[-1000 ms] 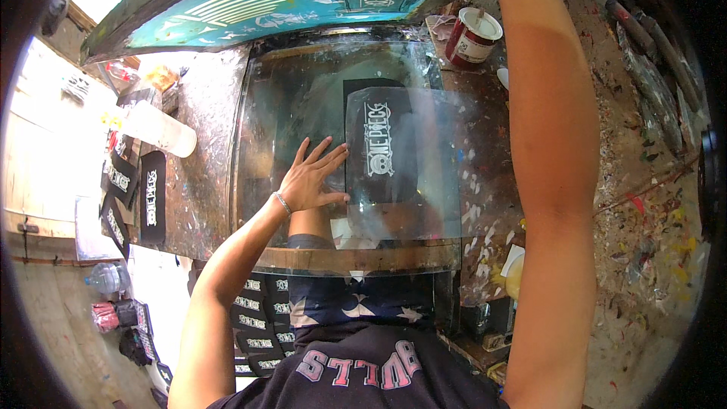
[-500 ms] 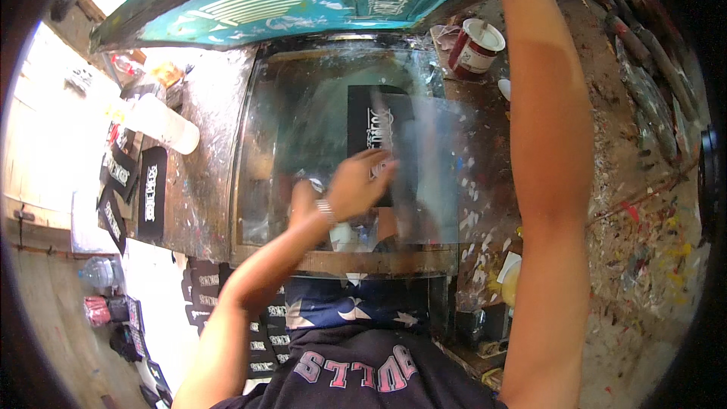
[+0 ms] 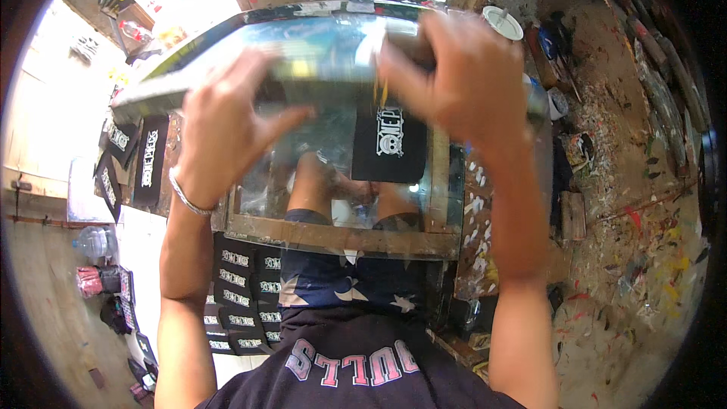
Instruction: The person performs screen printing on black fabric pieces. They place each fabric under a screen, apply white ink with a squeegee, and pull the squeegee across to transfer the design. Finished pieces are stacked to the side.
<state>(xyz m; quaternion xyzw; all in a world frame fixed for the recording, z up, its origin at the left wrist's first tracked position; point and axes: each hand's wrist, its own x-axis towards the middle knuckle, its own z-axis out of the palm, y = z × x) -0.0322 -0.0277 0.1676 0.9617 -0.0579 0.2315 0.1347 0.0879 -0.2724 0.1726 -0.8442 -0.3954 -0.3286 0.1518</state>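
A printing screen in a dark frame (image 3: 163,98) tilts low over the glass-topped table, its turquoise mesh smeared by motion. My left hand (image 3: 223,117), a bracelet at its wrist, is at the near left side of the screen with thumb and fingers spread apart. At the screen's right part is my right hand (image 3: 466,79), blurred, thumb and fingers apart around a dark shape I cannot make out. Whether it grips the frame is unclear. Below the screen, a black piece of fabric (image 3: 390,148) with a white skull-and-lettering print lies on the glass (image 3: 265,201), its far part hidden.
More printed black pieces (image 3: 148,159) lie on the left of the table, with several others (image 3: 242,299) spread lower down beside my legs. A white-lidded can (image 3: 502,23) stands at the far right. Wooden planks (image 3: 644,68) lean along the right, above a paint-spotted floor (image 3: 621,288).
The screen has come down from its raised position toward the glass. My left hand has moved from the black piece up to the screen, and my right hand has come into view.
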